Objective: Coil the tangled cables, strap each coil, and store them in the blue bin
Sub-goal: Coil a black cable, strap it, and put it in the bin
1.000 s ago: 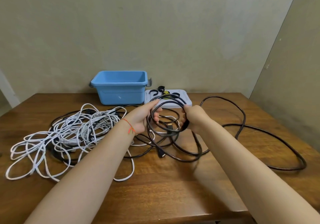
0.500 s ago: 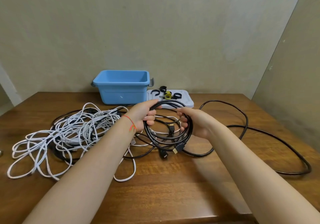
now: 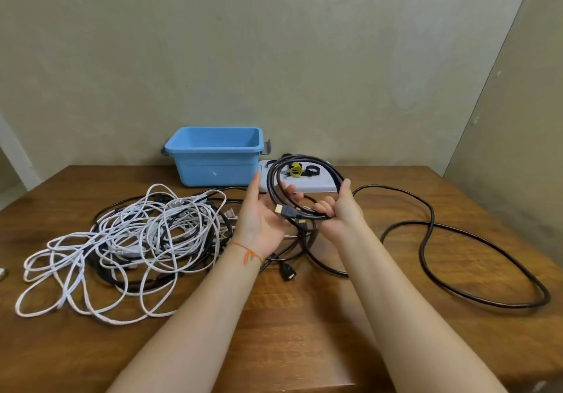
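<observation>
My right hand (image 3: 338,207) grips a raised coil of black cable (image 3: 304,161) at its lower right, fingers curled round the strands. Palm up, my left hand (image 3: 262,219) lies under the coil's left side with fingers straight, and the cable's gold-tipped plug (image 3: 285,210) rests above the palm. The loose rest of this black cable (image 3: 457,271) loops over the table on the right. A tangle of white and black cables (image 3: 137,240) lies on the left. The blue bin (image 3: 214,161) stands at the back, and it looks empty. Beside it, straps (image 3: 297,170) lie on a white tray (image 3: 313,185).
A wooden table (image 3: 304,331) carries everything, with its front edge near the bottom of the view. A black connector (image 3: 288,272) lies between my forearms. Walls close the back and the right side. A small grey object (image 3: 2,272) shows at the far left edge.
The coil has been lifted higher and tilted toward the tray. My left hand let go of the strands and turned palm up. More loose cable is drawn in from the right.
</observation>
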